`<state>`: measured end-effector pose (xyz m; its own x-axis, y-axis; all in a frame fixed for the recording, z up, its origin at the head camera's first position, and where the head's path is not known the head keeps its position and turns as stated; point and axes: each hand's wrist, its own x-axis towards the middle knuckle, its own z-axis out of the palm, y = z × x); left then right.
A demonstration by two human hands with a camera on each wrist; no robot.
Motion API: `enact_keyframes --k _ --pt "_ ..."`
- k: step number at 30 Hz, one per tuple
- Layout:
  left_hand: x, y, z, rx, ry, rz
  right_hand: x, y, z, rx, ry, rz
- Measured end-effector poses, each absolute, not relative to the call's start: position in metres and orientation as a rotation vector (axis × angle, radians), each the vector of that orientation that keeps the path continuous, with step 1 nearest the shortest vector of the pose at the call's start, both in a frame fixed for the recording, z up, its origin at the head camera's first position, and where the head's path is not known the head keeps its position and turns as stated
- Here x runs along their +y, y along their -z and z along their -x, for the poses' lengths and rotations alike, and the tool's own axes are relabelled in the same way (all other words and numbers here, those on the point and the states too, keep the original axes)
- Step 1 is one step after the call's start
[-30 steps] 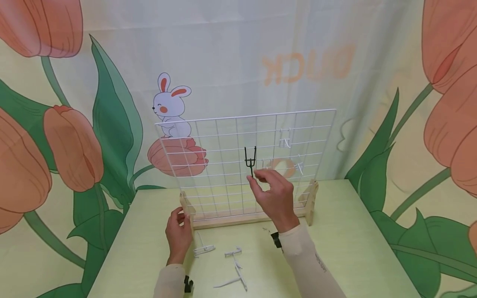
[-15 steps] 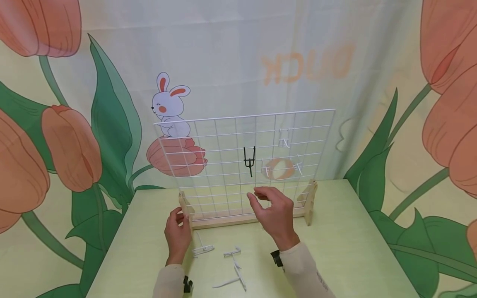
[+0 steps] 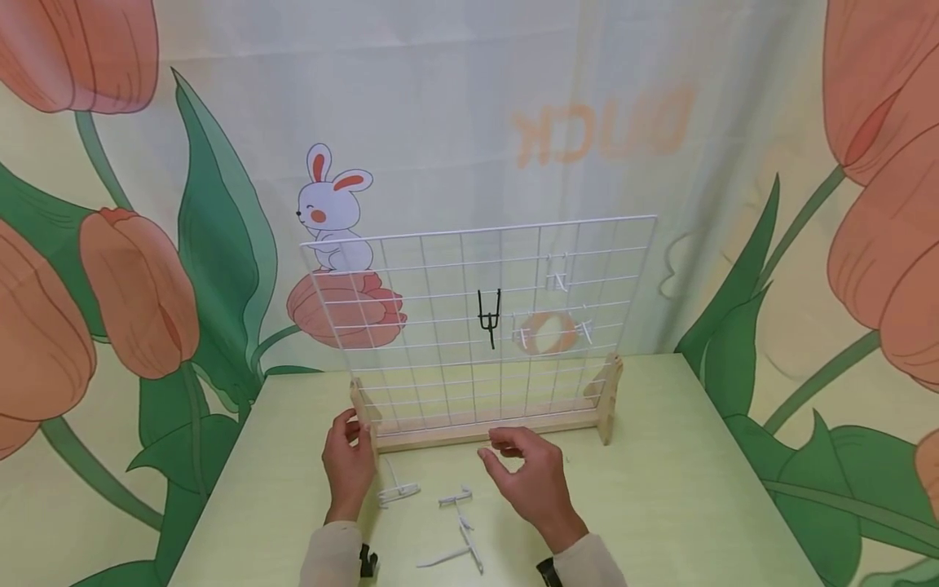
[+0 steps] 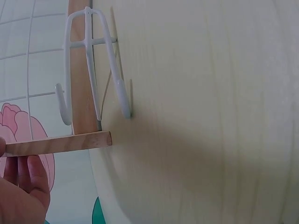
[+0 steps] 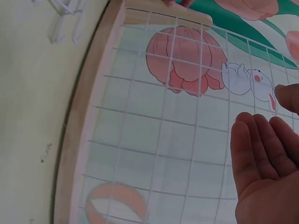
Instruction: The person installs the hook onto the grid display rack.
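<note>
A white wire grid panel (image 3: 480, 231) stands upright in a wooden stand (image 3: 440, 439). My left hand (image 3: 347, 465) grips the stand's left end piece (image 4: 65, 143), thumb on one side and fingers on the other. A black double-pronged hook (image 3: 490, 321) hangs on the middle of the grid. Below it, my right hand (image 3: 534, 481) holds nothing, thumb and fingers apart in a loose curve; the right wrist view shows the fingers (image 5: 261, 144) in front of the grid. A white hook (image 4: 88, 44) lies on the table close to my left hand.
More white hooks (image 3: 456, 497) lie on the pale table (image 3: 675, 489) between my hands. Several white hooks, one of them higher (image 3: 559, 281), hang on the grid's right half. Behind stands a printed curtain (image 3: 440, 122) with tulips and a rabbit.
My right hand has let go of the black hook, which stays on the grid, and has moved down toward the table. The left hand keeps its hold on the stand.
</note>
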<state>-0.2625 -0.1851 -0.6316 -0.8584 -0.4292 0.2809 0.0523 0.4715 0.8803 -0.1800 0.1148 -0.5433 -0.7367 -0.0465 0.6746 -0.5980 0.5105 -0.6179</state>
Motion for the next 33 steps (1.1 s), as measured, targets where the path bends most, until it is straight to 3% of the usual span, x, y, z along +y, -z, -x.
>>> enact_keyframes --k 13,33 --pt "-0.187 0.631 0.261 -2.264 1.356 -0.308 0.111 0.605 0.143 -2.429 -1.402 -0.502" --pt "-0.187 0.632 0.261 -2.261 1.355 -0.294 0.118 0.634 0.124 -2.708 -1.516 -0.321"
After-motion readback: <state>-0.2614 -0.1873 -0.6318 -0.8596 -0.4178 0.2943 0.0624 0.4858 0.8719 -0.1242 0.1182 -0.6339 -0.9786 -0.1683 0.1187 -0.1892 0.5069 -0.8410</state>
